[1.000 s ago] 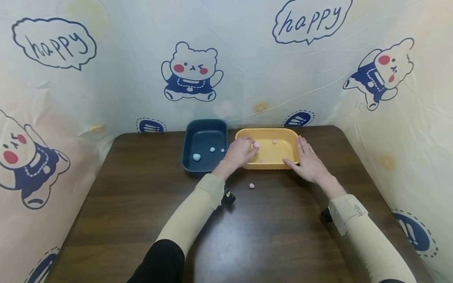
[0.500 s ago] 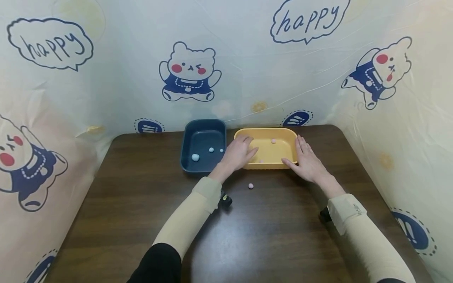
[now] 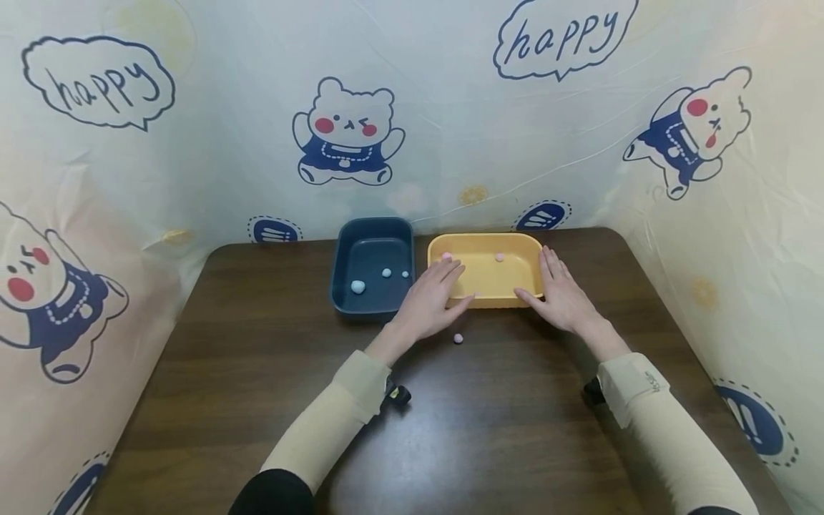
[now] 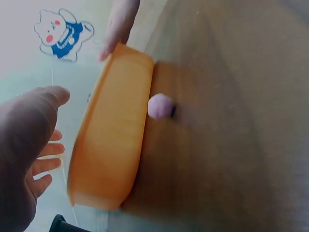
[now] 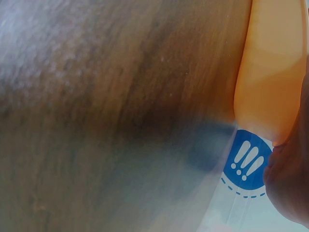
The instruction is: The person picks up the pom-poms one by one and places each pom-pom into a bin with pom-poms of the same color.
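A yellow rectangular tray [image 3: 489, 279] stands near the table's back edge. My left hand [image 3: 425, 302] hovers at its left front corner, fingers extended and holding nothing. Just beyond those fingertips a pink ball [image 3: 447, 255] lies in the tray, and another pink ball [image 3: 499, 257] sits toward its back. A small pink bit by my left thumb is partly hidden. My right hand [image 3: 561, 297] touches the tray's right end with straight fingers, thumb at the front rim. On the table before the tray rests a loose pink ball [image 4: 160, 106], also seen in the left wrist view.
To the left of the yellow tray stands a dark blue tray [image 3: 375, 247]. Inside it are a larger pale blue ball [image 3: 357, 287] and two smaller ones [image 3: 386, 272]. A printed cloth [image 3: 444, 129] hangs behind the brown wooden table [image 3: 270, 322] and along its sides.
My left hand has let go of the pink ball it pinched, which now lies at the tray's left end. That hand has drawn back toward me, fingers straightened. The right hand has stayed put.
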`<action>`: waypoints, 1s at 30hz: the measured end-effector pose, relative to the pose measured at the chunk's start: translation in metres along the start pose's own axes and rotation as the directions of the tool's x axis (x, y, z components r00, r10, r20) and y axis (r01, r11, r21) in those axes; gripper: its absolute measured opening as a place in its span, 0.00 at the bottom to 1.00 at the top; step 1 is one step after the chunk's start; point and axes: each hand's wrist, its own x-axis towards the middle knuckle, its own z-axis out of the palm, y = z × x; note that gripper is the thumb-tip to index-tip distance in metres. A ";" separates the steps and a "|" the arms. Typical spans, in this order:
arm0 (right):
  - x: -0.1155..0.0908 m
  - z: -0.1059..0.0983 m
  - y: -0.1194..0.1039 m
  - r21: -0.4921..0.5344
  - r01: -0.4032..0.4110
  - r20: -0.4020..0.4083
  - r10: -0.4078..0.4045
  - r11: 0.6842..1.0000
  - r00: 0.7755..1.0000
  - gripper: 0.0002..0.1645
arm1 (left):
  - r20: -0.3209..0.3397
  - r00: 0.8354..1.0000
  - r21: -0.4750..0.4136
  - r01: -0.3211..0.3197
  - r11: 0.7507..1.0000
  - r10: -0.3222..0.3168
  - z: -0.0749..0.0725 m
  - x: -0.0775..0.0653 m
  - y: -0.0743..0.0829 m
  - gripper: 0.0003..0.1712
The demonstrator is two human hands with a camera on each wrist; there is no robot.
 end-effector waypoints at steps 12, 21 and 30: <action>-0.001 -0.002 -0.003 -0.001 -0.008 -0.003 0.008 1.000 1.000 0.69 | -0.042 0.994 -0.042 -0.099 0.994 0.097 -0.010 -0.056 0.020 0.39; -0.001 -0.001 -0.002 0.006 -0.005 0.011 0.005 1.000 1.000 0.69 | -0.008 0.994 -0.069 -0.106 0.992 0.106 -0.006 -0.078 0.021 0.33; -0.001 -0.002 -0.001 0.007 -0.001 0.007 0.001 1.000 1.000 0.68 | 0.103 0.992 -0.082 -0.059 0.995 0.068 -0.001 -0.083 0.013 0.32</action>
